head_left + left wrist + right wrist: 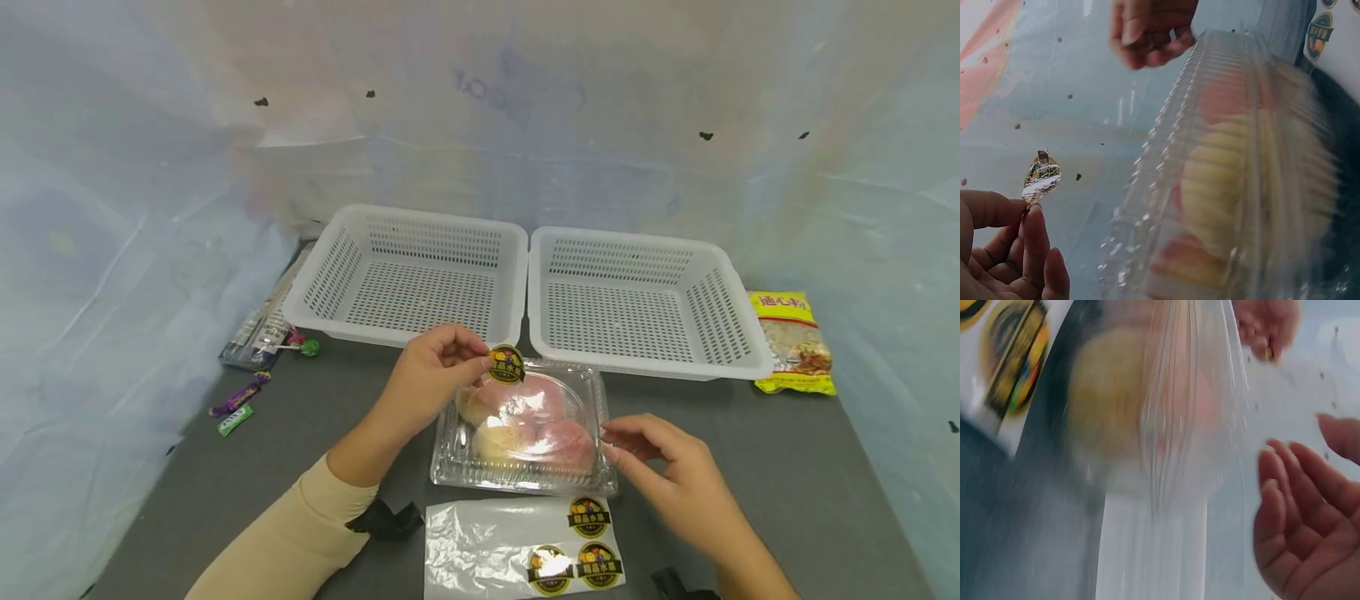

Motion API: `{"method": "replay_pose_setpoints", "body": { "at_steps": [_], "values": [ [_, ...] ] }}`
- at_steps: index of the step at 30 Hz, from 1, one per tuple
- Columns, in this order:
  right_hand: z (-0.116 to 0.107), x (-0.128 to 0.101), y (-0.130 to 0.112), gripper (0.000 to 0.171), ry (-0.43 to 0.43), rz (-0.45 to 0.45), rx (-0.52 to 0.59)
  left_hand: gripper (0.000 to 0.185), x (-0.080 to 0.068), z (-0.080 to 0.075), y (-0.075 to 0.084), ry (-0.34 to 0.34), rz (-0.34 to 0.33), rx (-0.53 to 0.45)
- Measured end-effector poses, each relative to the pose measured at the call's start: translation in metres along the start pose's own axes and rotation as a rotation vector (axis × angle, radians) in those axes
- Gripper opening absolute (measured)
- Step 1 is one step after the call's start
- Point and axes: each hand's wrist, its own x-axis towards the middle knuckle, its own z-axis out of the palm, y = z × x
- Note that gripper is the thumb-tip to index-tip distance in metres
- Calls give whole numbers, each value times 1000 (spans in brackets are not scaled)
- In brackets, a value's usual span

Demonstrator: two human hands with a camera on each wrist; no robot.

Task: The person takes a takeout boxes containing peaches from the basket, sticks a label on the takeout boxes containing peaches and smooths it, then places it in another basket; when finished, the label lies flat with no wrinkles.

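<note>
Sticker, round and dark with a yellow band, is pinched between thumb and fingertips of the left hand and held over the back left corner of the clear clamshell box, a placing that suits pressing it onto the lid. Head view: the box sits closed on the grey table and holds several pink-and-yellow peaches; the right hand has relaxed fingers at the box's right edge, apparently steadying it, gripping nothing. A backing sheet with three more stickers lies just in front of the box. Two white perforated baskets stand behind, side by side, nothing in them. A yellow packet lies right of them; wrapped sweets lie at the left.

Left wrist view: fingertips pinch the sticker, seen from its shiny underside, beside the ribbed box wall.

Right wrist view: the right hand hangs loose beside the blurred box.
</note>
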Motion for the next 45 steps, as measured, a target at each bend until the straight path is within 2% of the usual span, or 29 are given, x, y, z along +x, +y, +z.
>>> {"method": "replay_pose_setpoints", "body": {
  "at_steps": [4,8,15,20,27,31,40,45],
  "values": [
    [19,22,-6,31,18,-11,148,10,-3,8,-3,-25,-34,-3],
    [35,40,-9,27,25,33,238,9,-6,15,-7,-63,-72,-11],
    [52,56,-8,15,38,146,305,9,-9,22,-13,-108,-114,18],
    [53,59,-6,9,45,225,304,9,-9,25,-14,-122,-139,8],
    [51,59,-4,4,12,284,379,7,-7,29,-20,-144,-138,40],
    [50,59,-1,4,-2,303,315,6,-6,31,-24,-153,-110,121],
    [50,63,2,8,-48,360,166,4,-4,40,-27,-125,-6,403],
    [50,65,0,6,-75,401,146,7,-4,43,-30,-118,38,513]
  ]
}}
